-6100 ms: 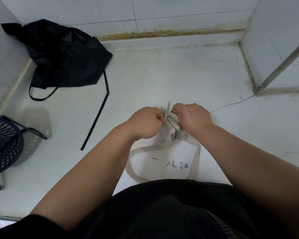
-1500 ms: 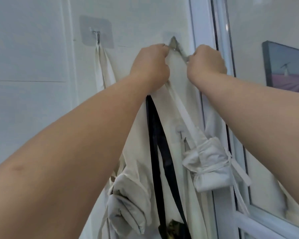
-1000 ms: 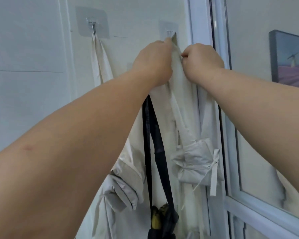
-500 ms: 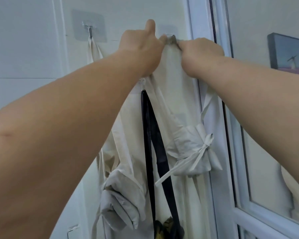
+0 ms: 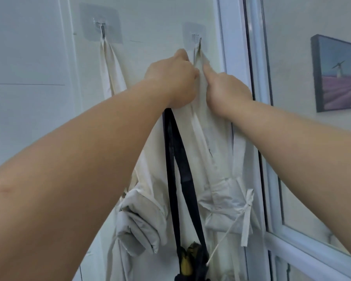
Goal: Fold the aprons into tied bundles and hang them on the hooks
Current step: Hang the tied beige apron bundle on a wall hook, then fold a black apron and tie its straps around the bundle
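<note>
- Nearest the camera, two bare forearms are raised towards a white wall (image 5: 39,57). The hanging of one bundle is judged all but finished, with only the letting go left to do.
- The left hand (image 5: 170,78) is seen from the back. Its fingers are curled in against the cream strap (image 5: 200,57) just under the hook, and a grasp on that strap is judged likely.
- The right hand (image 5: 225,88) is held just beside it, with one digit stretched up along the same strap. The other fingers are hidden behind the hand, so it cannot be told whether anything is grasped.
- Below the hands, the tied cream bundle (image 5: 225,207) is hung by that strap, with a bow knotted at its right side.
- To its left, a second cream bundle (image 5: 138,226) is already hung. Between the two, a black strap (image 5: 176,159) is run down to a dark bundle (image 5: 190,262) with a yellow patch, mostly cropped by the bottom edge.
- Higher up, the cream strap is looped over the right hook (image 5: 199,40). The left hook (image 5: 102,29) is loaded with another cream strip.
- At least three bundles are therefore judged folded, tied and hung. Whether more aprons are waiting cannot be told, since none are shown.
- Farthest off, a white window frame (image 5: 235,57) is set to the right of the hooks, and a framed picture (image 5: 336,76) is seen beyond it.
</note>
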